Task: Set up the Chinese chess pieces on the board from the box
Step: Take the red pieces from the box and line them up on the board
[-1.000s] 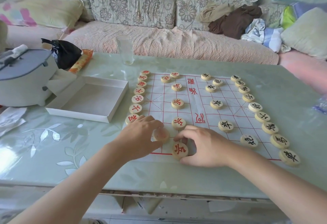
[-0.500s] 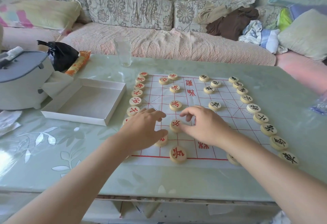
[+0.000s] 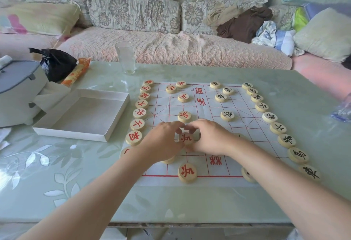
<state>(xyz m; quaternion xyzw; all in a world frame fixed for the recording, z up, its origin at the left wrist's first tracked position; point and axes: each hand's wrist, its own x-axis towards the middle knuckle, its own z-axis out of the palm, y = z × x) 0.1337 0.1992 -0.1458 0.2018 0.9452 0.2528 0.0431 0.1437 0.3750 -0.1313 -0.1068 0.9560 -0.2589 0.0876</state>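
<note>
Left hand: the left hand [image 3: 163, 141] lies palm down over the board's near part, fingers curled, tips and thumb pinching the left rim of a red soldier.
Right hand: the right hand [image 3: 210, 137] mirrors it, palm down, curled fingers and thumb gripping the same piece from the right.
Soldier: the soldier [image 3: 186, 138] lies flat and face up on the board between both sets of fingertips, second from the near edge in the line of red soldiers.
Forearms: both are bare, reach in from the near edge and meet in a V. The left covers a red piece or two, the right some black ones.
Board: the board [image 3: 205, 110] is a thin white sheet with a red grid, flat on the table [image 3: 57, 163].
Done: the red row [image 3: 139, 113] runs down the left edge and the black row [image 3: 269, 117] down the right. Soldiers and cannons stand inside each row.
Left to do: probably little. This looks like squaring the soldier on its crossing, then perhaps its neighbours. Hidden pieces stop a full count.
Box: the box [image 3: 72, 135] sits open just left of the board, and no pieces show on its white floor.
Beyond: a glass [image 3: 125, 59] stands at the far edge.
</note>
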